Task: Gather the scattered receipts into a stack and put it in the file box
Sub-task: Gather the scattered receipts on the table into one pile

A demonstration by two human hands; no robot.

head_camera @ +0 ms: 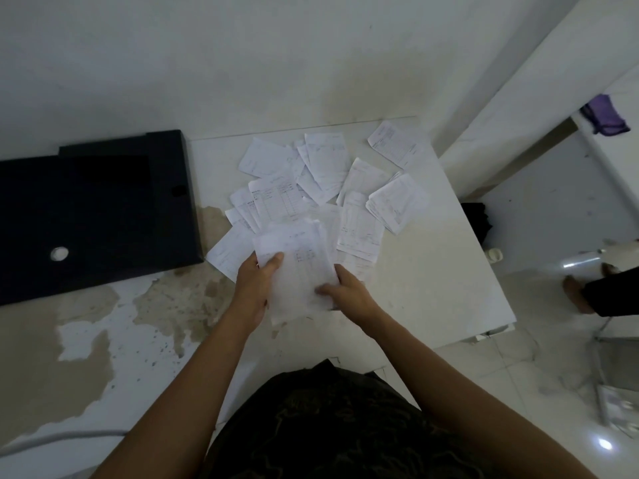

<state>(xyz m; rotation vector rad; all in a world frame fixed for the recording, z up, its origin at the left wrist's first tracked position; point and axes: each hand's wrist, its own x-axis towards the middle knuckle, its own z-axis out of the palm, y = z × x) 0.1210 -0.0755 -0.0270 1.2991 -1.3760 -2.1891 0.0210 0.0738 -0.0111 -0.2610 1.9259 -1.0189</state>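
Observation:
Both my hands hold a small stack of white receipts [297,267] above the table. My left hand [254,288] grips its left edge with the thumb on top. My right hand [347,292] grips its lower right edge, thumb pressed on the paper. Several more receipts [325,174] lie scattered and overlapping on the white table [432,271] beyond the stack, with one receipt [392,145] apart at the far right. The black file box [90,209] lies flat on the table to the left, a round metal hole on its front.
The table's surface is peeled and stained brown at the left front [69,333]. The table's right edge drops to a tiled floor [536,357]. Another person's foot [575,292] and a chair frame [603,371] are at the right. A white wall rises behind the table.

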